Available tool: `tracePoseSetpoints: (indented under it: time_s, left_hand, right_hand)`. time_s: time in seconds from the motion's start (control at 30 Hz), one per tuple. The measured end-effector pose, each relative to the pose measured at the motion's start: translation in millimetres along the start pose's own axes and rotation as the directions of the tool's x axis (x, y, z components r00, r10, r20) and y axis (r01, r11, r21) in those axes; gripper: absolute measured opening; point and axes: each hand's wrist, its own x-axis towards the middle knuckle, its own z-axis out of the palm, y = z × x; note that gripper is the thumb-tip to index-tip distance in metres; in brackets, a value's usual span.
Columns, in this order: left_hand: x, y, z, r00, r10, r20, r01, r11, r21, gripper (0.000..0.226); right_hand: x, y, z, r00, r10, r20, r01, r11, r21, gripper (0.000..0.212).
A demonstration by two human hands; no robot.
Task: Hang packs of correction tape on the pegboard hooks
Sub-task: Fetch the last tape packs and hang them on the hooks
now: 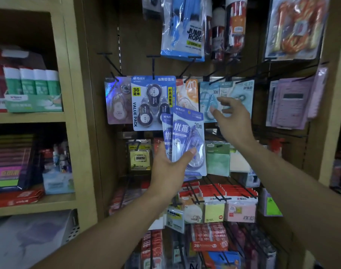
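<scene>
My left hand (170,167) grips two purple-blue packs of correction tape (189,140), fanned upright below the middle row of hooks. My right hand (231,117) is raised with relaxed, spread fingers in front of the light-blue hanging packs (210,92) and holds nothing. On the row of black pegboard hooks (187,69) hang a pink pack (117,100), a blue value pack (152,101), an orange pack (187,92) and pale-blue packs (243,92).
Jump-rope packs (185,28) hang above the row. Sticky notes (214,212) and red packs (208,237) hang on long hooks below. Purple calculators (292,103) hang at the right. A wooden shelf unit (68,117) with glue sticks (32,82) stands at the left.
</scene>
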Motion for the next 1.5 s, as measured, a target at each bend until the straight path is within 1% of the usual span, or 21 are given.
tracePoseSetpoints:
  time_s: [0.03, 0.07, 0.1, 0.2, 0.23, 0.3, 0.37, 0.43, 0.5, 0.53, 0.57, 0.67, 0.7, 0.8, 0.87, 1.03, 1.1, 1.2, 1.3, 1.4, 1.5]
  left_hand:
    - [-2.2, 0.2, 2.0, 1.0, -0.014, -0.011, 0.014, 1.0, 0.001, 0.084]
    - [-3.6, 0.2, 3.9, 1.0, -0.016, -0.024, 0.016, 1.0, -0.007, 0.087]
    - [-4.8, 1.7, 5.5, 0.999, -0.009, -0.036, 0.008, 1.0, -0.02, 0.083]
    - [-3.0, 7.7, 10.0, 0.996, 0.05, -0.075, -0.056, 0.996, -0.074, 0.047]
    - [-2.6, 11.1, 11.5, 0.994, 0.063, -0.092, -0.071, 0.994, -0.087, 0.041]
    - [-2.8, 17.9, 15.0, 0.991, 0.094, -0.098, -0.105, 0.988, -0.112, 0.039]
    - [-7.2, 25.7, 19.4, 0.989, 0.134, -0.065, -0.141, 0.981, -0.132, 0.042]
    - [-10.2, 29.8, 24.5, 0.992, 0.109, -0.058, -0.117, 0.98, -0.161, 0.057]
    - [-15.5, 35.7, 28.5, 0.998, 0.053, -0.045, -0.061, 0.974, -0.22, 0.072]
    - [-15.4, 35.9, 30.1, 0.999, 0.044, -0.023, -0.049, 0.965, -0.257, 0.073]
    - [-17.2, 38.1, 31.6, 1.0, 0.02, 0.013, -0.016, 0.957, -0.29, 0.069]
    - [-22.5, 39.3, 29.9, 0.993, 0.016, 0.118, 0.028, 0.932, -0.361, 0.033]
    - [-23.0, 39.2, 28.1, 0.989, 0.024, 0.147, 0.031, 0.931, -0.364, 0.028]
    - [-24.6, 38.2, 24.6, 0.975, 0.062, 0.213, 0.02, 0.931, -0.363, 0.043]
    - [-27.6, 39.4, 24.0, 0.972, 0.098, 0.213, -0.013, 0.929, -0.37, 0.039]
    - [-29.1, 38.5, 24.6, 0.974, 0.126, 0.19, -0.061, 0.946, -0.319, 0.038]
    - [-29.9, 37.6, 24.2, 0.978, 0.137, 0.157, -0.088, 0.955, -0.284, 0.037]
    - [-31.1, 35.4, 20.8, 0.982, 0.141, 0.129, -0.104, 0.96, -0.261, 0.033]
    - [-29.1, 30.8, 14.4, 0.984, 0.132, 0.118, -0.112, 0.981, -0.161, 0.036]
    - [-25.3, 26.8, 9.4, 0.988, 0.127, 0.083, -0.119, 0.988, -0.096, 0.034]
    - [-23.4, 26.2, 7.4, 0.994, 0.106, 0.013, -0.105, 0.993, -0.045, 0.03]
  right_hand:
    - [-13.8, -7.4, -2.6, 1.0, -0.013, -0.021, 0.014, 0.999, 0.044, 0.038]
    - [-27.4, -14.5, -4.7, 0.999, -0.025, -0.039, 0.028, 0.996, 0.087, 0.036]
    - [-40.9, -21.5, -6.5, 0.998, -0.039, -0.054, 0.046, 0.99, 0.133, 0.034]
    - [-81.0, -38.3, -8.8, 0.996, -0.078, -0.042, 0.086, 0.968, 0.235, 0.03]
    - [-93.1, -42.0, -8.7, 0.994, -0.105, -0.019, 0.107, 0.964, 0.245, 0.031]
    - [-113.1, -46.2, -7.1, 0.985, -0.168, 0.034, 0.159, 0.968, 0.193, 0.035]
    - [-125.9, -47.5, -6.2, 0.971, -0.224, 0.079, 0.215, 0.97, 0.115, 0.04]
    - [-133.3, -49.6, -8.2, 0.963, -0.251, 0.097, 0.243, 0.966, 0.089, 0.045]
    - [-137.5, -51.0, -14.3, 0.952, -0.298, 0.072, 0.291, 0.952, 0.091, 0.047]
    - [-138.6, -51.6, -18.9, 0.945, -0.323, 0.049, 0.319, 0.944, 0.087, 0.047]
    - [-139.1, -51.8, -23.9, 0.943, -0.333, 0.025, 0.33, 0.94, 0.084, 0.046]
    - [-141.6, -52.6, -38.2, 0.948, -0.31, -0.065, 0.316, 0.943, 0.108, 0.045]
    - [-143.8, -51.9, -42.1, 0.944, -0.316, -0.098, 0.326, 0.94, 0.104, 0.047]
    - [-150.0, -47.5, -51.3, 0.918, -0.364, -0.155, 0.376, 0.925, 0.056, 0.056]
    - [-152.0, -44.0, -55.4, 0.908, -0.385, -0.165, 0.395, 0.918, 0.03, 0.058]
    - [-152.7, -39.9, -58.6, 0.909, -0.38, -0.171, 0.381, 0.924, -0.027, 0.064]
    - [-152.6, -36.9, -58.5, 0.923, -0.368, -0.116, 0.369, 0.929, -0.011, 0.065]
    - [-150.5, -30.2, -58.4, 0.931, -0.366, 0.014, 0.366, 0.93, -0.034, 0.064]
    - [-147.0, -23.3, -57.4, 0.924, -0.371, 0.097, 0.378, 0.924, -0.063, 0.062]
    - [-132.4, -14.9, -55.6, 0.956, -0.262, 0.131, 0.271, 0.961, -0.054, 0.06]
    - [-106.0, -3.8, -54.4, 0.988, -0.126, 0.094, 0.131, 0.99, -0.046, 0.058]
